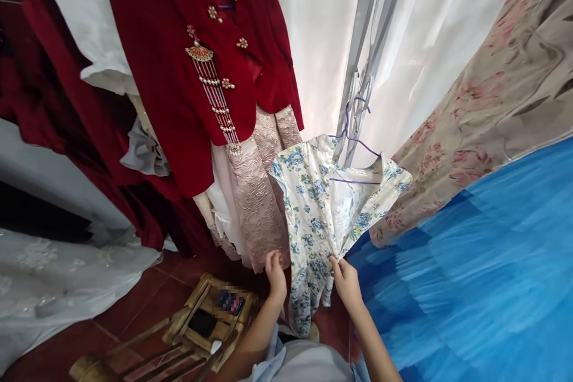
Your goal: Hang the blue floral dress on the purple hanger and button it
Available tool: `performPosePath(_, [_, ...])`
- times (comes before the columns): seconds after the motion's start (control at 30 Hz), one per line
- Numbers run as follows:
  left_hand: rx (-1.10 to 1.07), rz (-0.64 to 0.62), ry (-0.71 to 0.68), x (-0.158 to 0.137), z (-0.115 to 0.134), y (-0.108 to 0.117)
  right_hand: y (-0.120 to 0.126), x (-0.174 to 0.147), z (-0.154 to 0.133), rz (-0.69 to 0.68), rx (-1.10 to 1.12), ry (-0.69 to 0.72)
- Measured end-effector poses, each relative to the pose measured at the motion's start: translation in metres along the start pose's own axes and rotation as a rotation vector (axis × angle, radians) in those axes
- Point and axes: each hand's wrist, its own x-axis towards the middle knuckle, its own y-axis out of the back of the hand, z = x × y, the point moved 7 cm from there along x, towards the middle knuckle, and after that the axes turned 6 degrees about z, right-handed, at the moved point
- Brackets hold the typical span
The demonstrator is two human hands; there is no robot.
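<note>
A cream blouse with blue and yellow flowers (308, 227) hangs on a purple wire hanger (362, 144) in front of me. My right hand (348, 283) pinches the front edge of the blouse below its neckline, thumb and fingers closed on the cloth. Just left of the blouse, my left hand (276, 279) is raised with loosely bent fingers, and I see no cloth in it. Behind that hand hangs a pink brocade skirt (259, 203). The left sleeve of the blouse droops between my arms.
A red jacket (170, 71) with a beaded tassel (217, 95) and other garments hang at left. A bamboo chair (203, 286) stands below, dark items on its seat. White curtains (308, 24) are behind; a blue feathery cloth (483, 274) and a beige floral cloth (478, 113) fill the right.
</note>
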Motion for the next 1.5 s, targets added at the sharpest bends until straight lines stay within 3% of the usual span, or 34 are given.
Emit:
performPosePath(0.07, [0.104,0.108,-0.168,-0.006,0.009,0.016,0.002,-0.005,-0.003,-0.037,-0.002,-0.001])
performPosePath(0.1, [0.162,0.067,-0.267,-0.014,0.014,0.012,0.003,-0.007,-0.005,-0.054,-0.003,-0.002])
performPosePath(0.2, [0.252,-0.347,-0.492,-0.052,0.020,-0.033,0.005,-0.010,-0.014,-0.126,0.017,-0.001])
performPosePath(0.27, [0.238,-0.486,-0.570,-0.074,0.019,-0.060,0.007,-0.011,-0.019,-0.148,0.032,-0.005])
performPosePath(0.37, [0.227,-0.447,-0.597,-0.079,0.016,-0.082,0.014,-0.013,-0.020,-0.126,0.038,-0.017])
performPosePath(0.5, [0.303,-0.465,-0.666,-0.071,0.018,-0.094,0.022,-0.014,-0.019,-0.119,0.103,-0.013])
performPosePath(0.7, [0.359,-0.489,-0.735,-0.072,0.024,-0.094,0.034,-0.006,-0.019,-0.031,0.164,-0.060])
performPosePath(1.23, [0.366,-0.424,-0.741,-0.077,0.020,-0.083,0.024,-0.011,-0.013,-0.005,0.076,-0.075])
performPosePath(1.37, [0.322,-0.390,-0.710,-0.081,0.015,-0.082,0.016,-0.021,-0.015,-0.025,0.281,-0.136])
performPosePath(1.5, [0.263,-0.424,-0.678,-0.090,0.012,-0.081,-0.001,-0.038,-0.019,-0.107,0.601,-0.340])
